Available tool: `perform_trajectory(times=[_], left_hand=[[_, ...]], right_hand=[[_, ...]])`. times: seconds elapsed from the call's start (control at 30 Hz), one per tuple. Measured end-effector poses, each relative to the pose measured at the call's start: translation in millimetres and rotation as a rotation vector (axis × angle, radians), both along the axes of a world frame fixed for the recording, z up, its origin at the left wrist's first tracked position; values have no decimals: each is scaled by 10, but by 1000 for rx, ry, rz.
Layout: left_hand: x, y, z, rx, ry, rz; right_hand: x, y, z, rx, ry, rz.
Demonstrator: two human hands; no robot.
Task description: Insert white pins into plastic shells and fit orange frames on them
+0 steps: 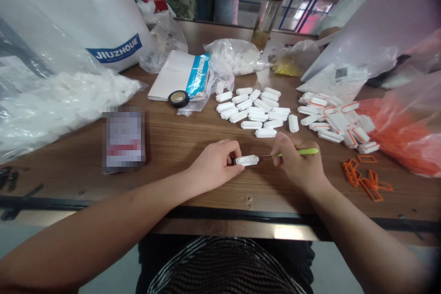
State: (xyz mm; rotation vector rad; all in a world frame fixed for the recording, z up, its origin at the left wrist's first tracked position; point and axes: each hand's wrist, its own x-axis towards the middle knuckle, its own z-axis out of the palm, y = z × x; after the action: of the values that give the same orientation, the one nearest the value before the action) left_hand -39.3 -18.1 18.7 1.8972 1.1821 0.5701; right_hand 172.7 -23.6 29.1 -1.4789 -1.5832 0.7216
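Observation:
Between the thumb and fingers of my left hand (218,163) is a small white plastic connector housing (247,161), with a row of small marks along its side. My right hand (298,163) is closed around a thin pick with a green handle (308,151). Its slim metal shaft points left and reaches the right end of the housing; whether the tip is inside I cannot tell. Beyond my hands lies a loose group of similar white housings (259,112). To the right is a pile of white housings with orange strips (330,119).
Several orange frames (367,179) lie at the right, near a bag of orange parts (396,133). A blurred-out flat object (124,140) is at the left. Black tape (178,98) rests on a booklet (170,73). Bags of white parts (69,101) and a bottle (267,18) stand behind.

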Motion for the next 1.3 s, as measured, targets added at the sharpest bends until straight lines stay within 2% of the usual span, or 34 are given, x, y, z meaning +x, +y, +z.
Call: perform_trajectory(times=[0.2, 0.37, 0.6, 1.07, 1.3], left_hand=[[5, -2, 10, -7, 5, 6], [6, 1, 4, 6, 2, 5], [-6, -8, 5, -4, -10, -12], [-7, 7, 1, -2, 2, -5], [-8, 1, -25, 4, -5, -1]], right_hand=[[-14, -5, 60, 14, -139, 89], [-33, -58, 79, 103, -209, 179], [26, -32, 2, 33, 53, 31], [25, -32, -5, 19, 78, 39], [13, -27, 11, -15, 0, 51]])
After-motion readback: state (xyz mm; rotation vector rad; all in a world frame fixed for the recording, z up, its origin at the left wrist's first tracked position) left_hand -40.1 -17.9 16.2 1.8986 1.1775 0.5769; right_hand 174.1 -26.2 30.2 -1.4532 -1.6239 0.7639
